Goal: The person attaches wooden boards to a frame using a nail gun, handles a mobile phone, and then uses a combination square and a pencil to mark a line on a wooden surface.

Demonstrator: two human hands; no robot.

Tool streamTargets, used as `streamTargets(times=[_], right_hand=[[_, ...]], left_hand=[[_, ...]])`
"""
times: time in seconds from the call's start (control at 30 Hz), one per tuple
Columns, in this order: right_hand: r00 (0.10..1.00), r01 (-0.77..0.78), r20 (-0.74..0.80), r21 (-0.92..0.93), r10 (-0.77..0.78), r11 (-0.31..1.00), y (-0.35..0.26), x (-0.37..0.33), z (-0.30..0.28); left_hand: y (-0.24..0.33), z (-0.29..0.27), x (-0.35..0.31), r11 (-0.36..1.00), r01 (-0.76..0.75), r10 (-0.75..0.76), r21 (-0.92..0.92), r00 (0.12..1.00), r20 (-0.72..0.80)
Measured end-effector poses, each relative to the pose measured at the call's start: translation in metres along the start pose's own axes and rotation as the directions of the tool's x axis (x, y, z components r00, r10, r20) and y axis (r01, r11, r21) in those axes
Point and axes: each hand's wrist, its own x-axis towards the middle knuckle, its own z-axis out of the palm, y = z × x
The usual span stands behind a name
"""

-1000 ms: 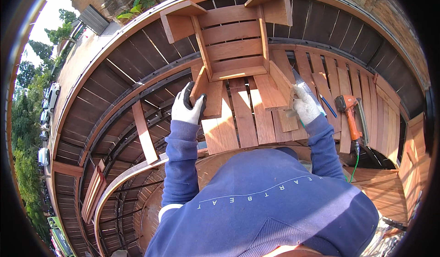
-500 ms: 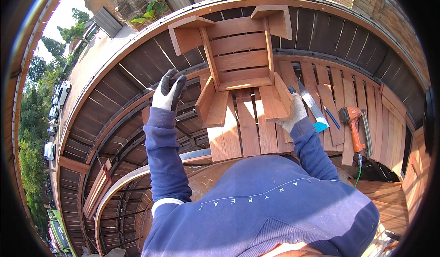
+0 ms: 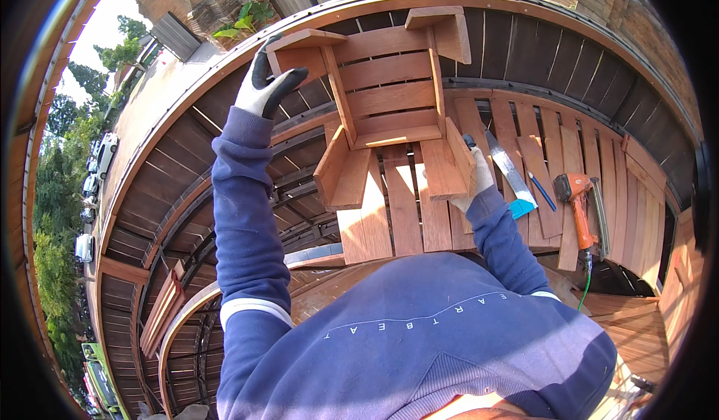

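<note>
Plainly, lettering (image 3: 409,326) marks the sweatshirt (image 3: 419,289), left hand (image 3: 262,88) at wooden frame (image 3: 389,73).

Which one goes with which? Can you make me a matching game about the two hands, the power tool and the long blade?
Things:
1. left hand
2. right hand
3. power tool
4. long blade

Clues:
A. silver, with a turquoise end
B. by the far left corner of the wooden frame
C. orange, with a green line joined to it
D. partly hidden behind the frame's near right board

Right pairs: 1-B, 2-D, 3-C, 4-A
</note>
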Motion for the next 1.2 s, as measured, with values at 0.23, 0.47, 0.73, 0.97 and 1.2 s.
streamTargets(times=[0.23,0.47,0.73,0.97,1.2], right_hand=[[0.979,-0.141,0.178,0.248,0.098,0.959,0.008,0.003,0.009],[0.951,-0.197,0.284,0.254,0.121,0.947,0.003,-0.015,0.006],[0.973,-0.171,0.157,-0.008,0.170,0.985,-0.031,-0.060,0.016],[0.982,-0.144,0.106,-0.105,0.156,0.984,-0.037,-0.070,0.034],[0.996,-0.015,-0.092,-0.338,-0.017,0.941,-0.046,-0.053,0.026]], left_hand=[[-0.011,0.013,0.010,0.975,0.222,-0.216,-0.004,0.943,-0.252],[0.012,0.013,-0.019,0.966,0.099,-0.030,0.240,0.961,-0.275],[0.049,-0.011,-0.046,0.882,0.336,-0.240,0.330,0.923,-0.300],[0.043,-0.011,-0.045,0.813,0.542,-0.482,0.215,0.832,-0.274],[-0.118,-0.100,0.016,0.683,0.427,-0.422,0.592,0.893,-0.158]])
